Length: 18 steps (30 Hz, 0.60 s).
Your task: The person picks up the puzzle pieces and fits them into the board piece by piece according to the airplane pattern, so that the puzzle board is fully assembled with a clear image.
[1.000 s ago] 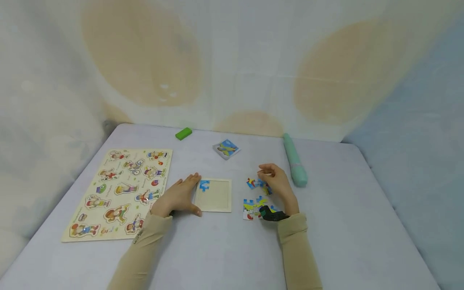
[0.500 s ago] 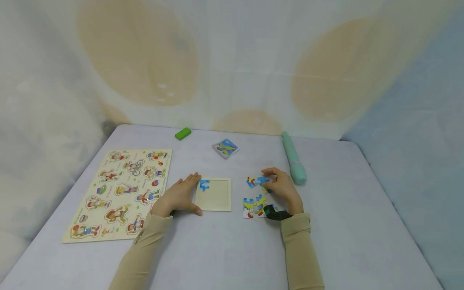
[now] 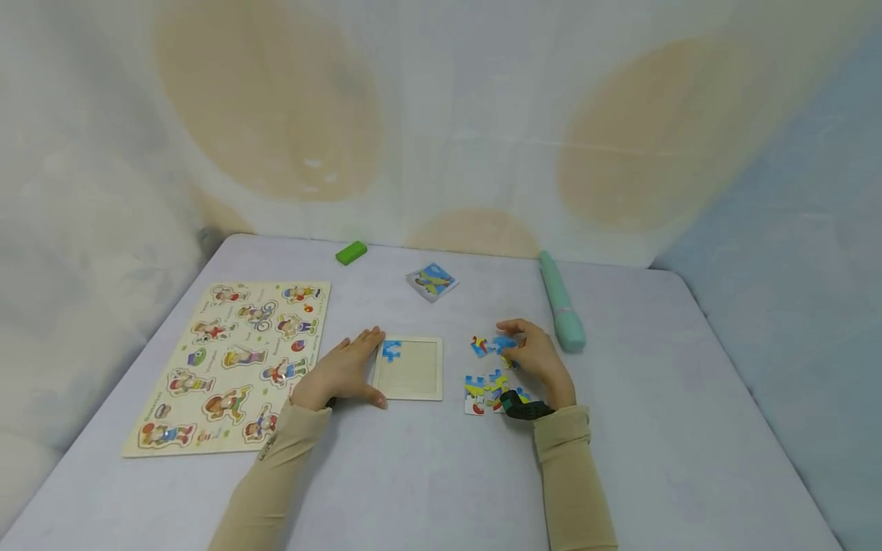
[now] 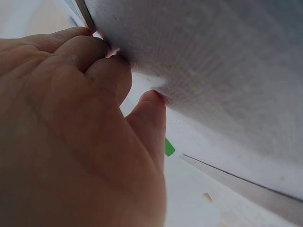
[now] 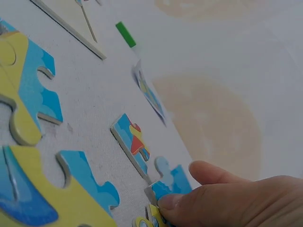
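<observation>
A square wooden puzzle tray holds one blue-and-white jigsaw piece in its far left corner. My left hand rests along the tray's left edge, thumb and fingers spread; the left wrist view mostly shows its back. To the right, my right hand pinches a blue puzzle piece by its edge, with the thumb on its face. A red, yellow and blue piece lies just beside it. Nearer to me are several yellow-and-blue pieces, partly hidden by the wrist strap.
A large peg puzzle board with sporty figures lies at the left. Toward the back are a green block and a picture card. A mint-green tapered object lies beyond my right hand.
My right hand has drawn slightly toward me and to the right, and the blue puzzle piece now shows at its fingertips. The left hand stays on the tray.
</observation>
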Available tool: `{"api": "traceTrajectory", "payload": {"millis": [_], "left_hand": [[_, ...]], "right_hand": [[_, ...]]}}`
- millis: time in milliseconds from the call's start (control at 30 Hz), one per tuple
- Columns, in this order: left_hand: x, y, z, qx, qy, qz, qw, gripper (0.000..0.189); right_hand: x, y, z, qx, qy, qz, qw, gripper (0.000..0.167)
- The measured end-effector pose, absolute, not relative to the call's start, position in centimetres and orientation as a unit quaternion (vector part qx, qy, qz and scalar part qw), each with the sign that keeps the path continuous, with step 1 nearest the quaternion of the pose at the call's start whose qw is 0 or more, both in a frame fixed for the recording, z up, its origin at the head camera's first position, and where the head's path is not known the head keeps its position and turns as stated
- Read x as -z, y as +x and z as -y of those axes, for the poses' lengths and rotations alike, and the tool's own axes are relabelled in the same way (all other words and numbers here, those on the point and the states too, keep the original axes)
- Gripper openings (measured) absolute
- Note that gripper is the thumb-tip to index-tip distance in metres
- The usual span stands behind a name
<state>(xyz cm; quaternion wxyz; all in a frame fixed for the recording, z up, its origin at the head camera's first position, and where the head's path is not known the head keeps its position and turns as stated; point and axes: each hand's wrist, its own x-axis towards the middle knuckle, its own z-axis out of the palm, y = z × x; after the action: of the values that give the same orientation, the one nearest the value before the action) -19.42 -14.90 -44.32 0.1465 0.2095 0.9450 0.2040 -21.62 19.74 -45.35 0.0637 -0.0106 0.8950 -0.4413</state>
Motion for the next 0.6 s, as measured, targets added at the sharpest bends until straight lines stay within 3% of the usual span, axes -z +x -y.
{"api": "traceTrajectory", "payload": {"millis": [233,600], "left_hand": [[43.95,-19.63,14.61,-0.208,0.215,-0.944,0.140,0.119],[44.21,-19.54,14.83,-0.203,0.214,-0.944,0.146,0.120]], "right_hand": [[44.94,-21.59,-19.81,0.420,0.003,-0.905,0.065,0.023],[44.59,-21.59,-19.11,0.468,0.007,-0.882,0.051,0.034]]}}
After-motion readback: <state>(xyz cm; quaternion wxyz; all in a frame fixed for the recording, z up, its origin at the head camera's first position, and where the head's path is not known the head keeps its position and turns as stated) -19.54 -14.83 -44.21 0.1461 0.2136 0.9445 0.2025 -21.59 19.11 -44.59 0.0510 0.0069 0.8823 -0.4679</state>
